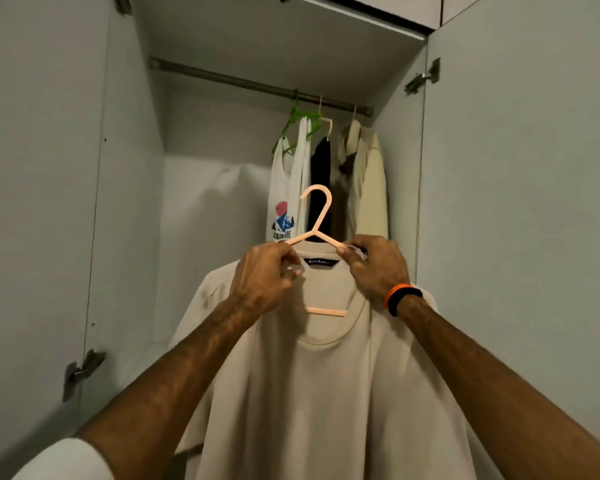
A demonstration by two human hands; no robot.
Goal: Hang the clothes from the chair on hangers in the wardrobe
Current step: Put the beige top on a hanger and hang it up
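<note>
Two hands, left hand (262, 271) and right hand (374, 268), pinch one beige T-shirt (326, 393) on one peach hanger (317, 220); three garments hang on rail (222, 77).

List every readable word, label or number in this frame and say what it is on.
Neck label of the beige T-shirt: pale script, too small to read.
White vest hanging on the rail: dark lettering under the picture, cut off by the left hand, not readable.
Nothing else carries text.
</note>
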